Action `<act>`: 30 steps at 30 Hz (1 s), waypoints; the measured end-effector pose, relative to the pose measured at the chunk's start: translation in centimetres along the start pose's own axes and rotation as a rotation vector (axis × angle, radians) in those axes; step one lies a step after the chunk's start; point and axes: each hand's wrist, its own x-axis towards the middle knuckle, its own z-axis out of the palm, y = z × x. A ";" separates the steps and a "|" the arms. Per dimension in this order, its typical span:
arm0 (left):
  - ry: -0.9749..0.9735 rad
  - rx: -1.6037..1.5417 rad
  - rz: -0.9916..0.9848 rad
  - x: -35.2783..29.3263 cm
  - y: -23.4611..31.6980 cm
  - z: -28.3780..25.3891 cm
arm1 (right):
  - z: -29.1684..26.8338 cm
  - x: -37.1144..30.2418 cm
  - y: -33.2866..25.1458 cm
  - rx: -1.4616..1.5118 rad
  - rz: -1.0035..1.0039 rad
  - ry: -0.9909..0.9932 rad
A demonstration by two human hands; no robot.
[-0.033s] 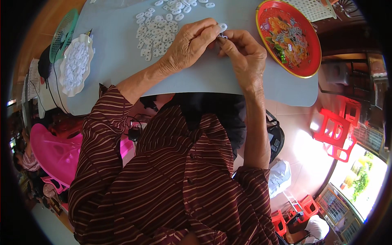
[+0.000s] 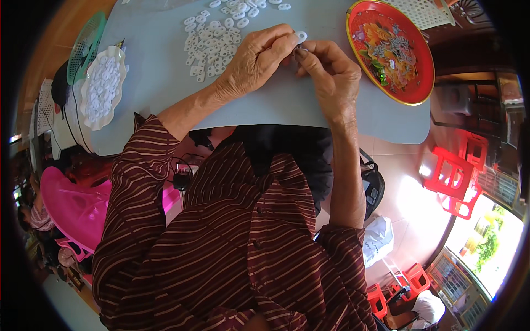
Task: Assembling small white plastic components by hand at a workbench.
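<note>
My left hand (image 2: 259,58) is closed in a pinch on a small white oval plastic piece (image 2: 301,37) with a hole in it, held above the table. Close against it, my right hand (image 2: 331,69) has thumb and forefinger pressed together at the lower end of that piece. Whatever lies between those right fingers is mostly hidden. Many loose white two-holed pieces (image 2: 212,47) are spread on the grey table (image 2: 276,110), left of and beyond my hands. To the right stands a red gold-rimmed tray (image 2: 417,88) with many small grey metal-looking parts (image 2: 392,52) in it.
At the left table edge, a white scalloped dish (image 2: 117,94) holds more white pieces, beside a green mesh basket (image 2: 88,41). A white perforated basket (image 2: 425,12) is beyond the tray. Red stools (image 2: 450,171) stand right; a pink chair (image 2: 72,207) is at left.
My right thumb has shifted slightly upward at the white piece, covering more of its lower end. The left hand and everything on the table look the same.
</note>
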 end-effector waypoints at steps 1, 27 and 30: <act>0.001 0.011 0.001 0.0 0.0 0.0 | 0.0 0.0 0.0 -0.029 0.007 0.018; -0.097 0.031 -0.060 0.6 0.2 -0.6 | -0.1 -0.2 -0.1 -0.006 -0.057 -0.005; -0.103 0.063 -0.080 0.6 0.3 -0.7 | -0.2 -0.2 0.0 -0.010 -0.056 0.000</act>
